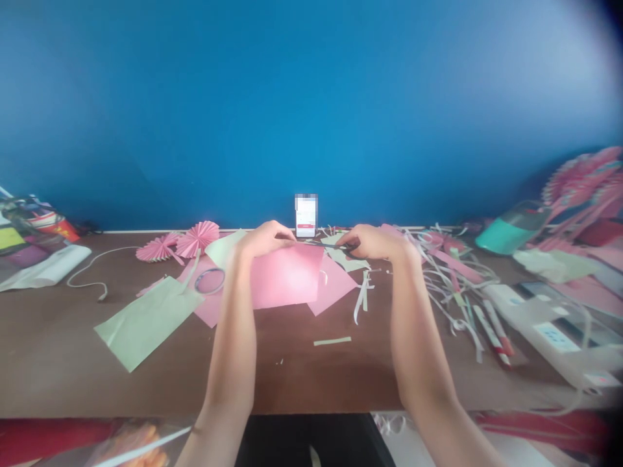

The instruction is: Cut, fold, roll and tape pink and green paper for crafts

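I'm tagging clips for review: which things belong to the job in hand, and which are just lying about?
Likely the job: held pink sheet, scissors.
Apparently lying about: paper fans, pens, left green sheet, pale strip.

No words or numbers can be read. The phone [306,217] at twelve o'clock shows blurred lines; the label [555,335] on the white machine [528,316] at four o'clock carries illegible blue marks.

1 head camera, forward and down
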Motion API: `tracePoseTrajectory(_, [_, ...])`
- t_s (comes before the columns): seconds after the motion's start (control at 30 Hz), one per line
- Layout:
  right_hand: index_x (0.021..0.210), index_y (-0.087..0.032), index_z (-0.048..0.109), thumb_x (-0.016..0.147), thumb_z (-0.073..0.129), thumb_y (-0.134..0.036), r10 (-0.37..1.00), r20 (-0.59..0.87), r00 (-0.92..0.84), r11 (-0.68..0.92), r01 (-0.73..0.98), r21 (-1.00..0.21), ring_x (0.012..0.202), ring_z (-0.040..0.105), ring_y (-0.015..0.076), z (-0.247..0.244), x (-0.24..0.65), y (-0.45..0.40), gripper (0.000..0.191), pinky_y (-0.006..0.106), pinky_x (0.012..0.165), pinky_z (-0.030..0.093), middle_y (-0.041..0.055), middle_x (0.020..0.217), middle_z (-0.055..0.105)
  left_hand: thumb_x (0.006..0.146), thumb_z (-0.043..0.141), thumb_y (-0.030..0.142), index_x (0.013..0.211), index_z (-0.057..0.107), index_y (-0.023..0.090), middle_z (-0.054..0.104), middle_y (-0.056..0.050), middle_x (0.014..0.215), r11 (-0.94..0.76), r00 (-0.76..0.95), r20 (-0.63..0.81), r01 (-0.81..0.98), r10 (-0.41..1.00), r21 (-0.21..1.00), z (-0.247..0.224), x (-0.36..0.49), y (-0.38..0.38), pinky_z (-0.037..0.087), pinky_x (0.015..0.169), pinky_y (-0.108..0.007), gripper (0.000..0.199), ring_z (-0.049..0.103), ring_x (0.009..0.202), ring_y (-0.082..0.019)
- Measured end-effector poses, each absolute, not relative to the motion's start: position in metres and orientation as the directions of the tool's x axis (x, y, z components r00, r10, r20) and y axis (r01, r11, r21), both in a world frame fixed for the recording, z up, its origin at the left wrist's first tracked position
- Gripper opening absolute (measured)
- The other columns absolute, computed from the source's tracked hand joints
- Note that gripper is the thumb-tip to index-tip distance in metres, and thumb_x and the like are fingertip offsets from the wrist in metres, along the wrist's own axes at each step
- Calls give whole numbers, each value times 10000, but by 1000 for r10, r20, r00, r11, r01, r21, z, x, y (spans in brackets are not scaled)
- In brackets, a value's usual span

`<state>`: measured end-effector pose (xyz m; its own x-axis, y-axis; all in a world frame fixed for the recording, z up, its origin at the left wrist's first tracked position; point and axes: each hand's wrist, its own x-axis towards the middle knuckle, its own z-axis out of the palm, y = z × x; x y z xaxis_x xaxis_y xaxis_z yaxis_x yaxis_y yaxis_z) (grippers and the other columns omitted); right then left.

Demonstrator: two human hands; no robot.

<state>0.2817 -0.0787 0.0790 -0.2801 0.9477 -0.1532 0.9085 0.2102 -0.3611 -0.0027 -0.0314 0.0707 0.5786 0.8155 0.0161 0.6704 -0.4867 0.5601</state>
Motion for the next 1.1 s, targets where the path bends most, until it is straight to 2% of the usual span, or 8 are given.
tracePoseTrajectory(0.13, [1174, -370, 710, 717, 625, -206, 944, -140, -299, 228, 897, -379, 620, 589, 127, 79, 282, -78, 493, 253, 514, 335, 3, 1067, 726, 818, 600, 467, 941, 754, 240, 736, -20, 1006, -488, 577, 21, 669, 816, 561, 72, -3, -32, 436, 744, -282, 301, 648, 929, -222])
tracePoseTrajectory(0.5, [1159, -349, 720, 734, 626, -214, 935, -134, -328, 256, 887, -383, 591, 573, 119, 75, 285, -74, 455, 250, 510, 330, -6, 1001, 745, 824, 600, 470, 937, 751, 232, 732, -18, 1005, -486, 574, 24, 669, 818, 562, 70, -3, -31, 435, 738, -283, 304, 637, 902, -213])
tracePoseTrajectory(0.7, [1172, -354, 714, 716, 635, -191, 932, -112, -344, 271, 869, -413, 732, 637, 158, 72, 286, -71, 491, 243, 519, 361, -1, 1146, 713, 829, 585, 480, 953, 751, 240, 728, -18, 1014, -487, 570, 32, 671, 821, 560, 70, -5, -31, 428, 735, -284, 317, 640, 907, -210])
tracePoseTrajectory(0.83, [1175, -363, 711, 717, 624, -196, 937, -124, -327, 257, 884, -390, 661, 608, 140, 73, 286, -71, 496, 250, 513, 344, -10, 1080, 733, 832, 585, 476, 944, 751, 237, 731, -17, 1007, -493, 571, 41, 668, 820, 557, 70, -5, -31, 426, 729, -284, 312, 642, 899, -209])
tracePoseTrajectory(1.0, [1142, -356, 728, 713, 626, -197, 937, -101, -333, 273, 883, -381, 676, 605, 149, 75, 285, -73, 469, 251, 510, 325, -2, 1053, 738, 829, 594, 464, 939, 752, 232, 731, -19, 998, -493, 576, 42, 657, 816, 569, 68, -3, -30, 438, 743, -289, 301, 640, 894, -209])
tracePoseTrajectory(1.1, [1134, -361, 730, 726, 621, -209, 940, -108, -323, 264, 892, -366, 587, 563, 128, 75, 285, -73, 449, 259, 498, 308, -11, 966, 748, 826, 597, 471, 951, 750, 242, 728, -14, 1019, -489, 574, 40, 658, 818, 572, 68, -4, -29, 439, 756, -297, 303, 638, 913, -214])
